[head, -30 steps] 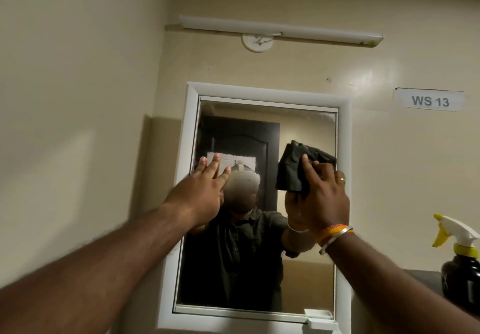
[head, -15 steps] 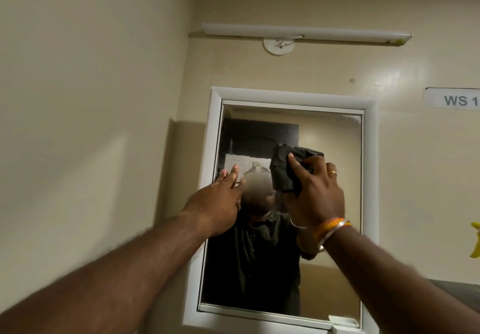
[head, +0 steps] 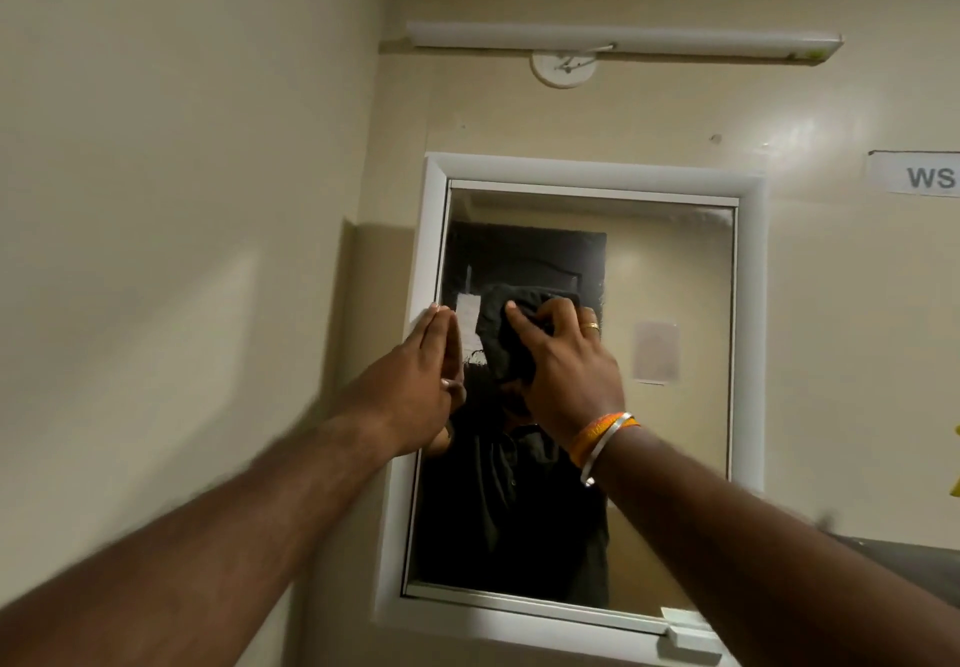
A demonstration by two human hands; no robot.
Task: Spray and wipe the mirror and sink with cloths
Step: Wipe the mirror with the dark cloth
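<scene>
against the mirror point(head: 670, 271), left of centre, his right hand point(head: 563, 370) bunches the dark cloth point(head: 506, 334), fingers curled on it; left hand point(head: 415, 380) flat, fingers together; cloth looks soft, light; best gripped bunched.

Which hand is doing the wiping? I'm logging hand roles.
The right hand, the one with wristbands: its grip holds the dark cloth against the mirror. The left hand is flat, holding nothing.
</scene>
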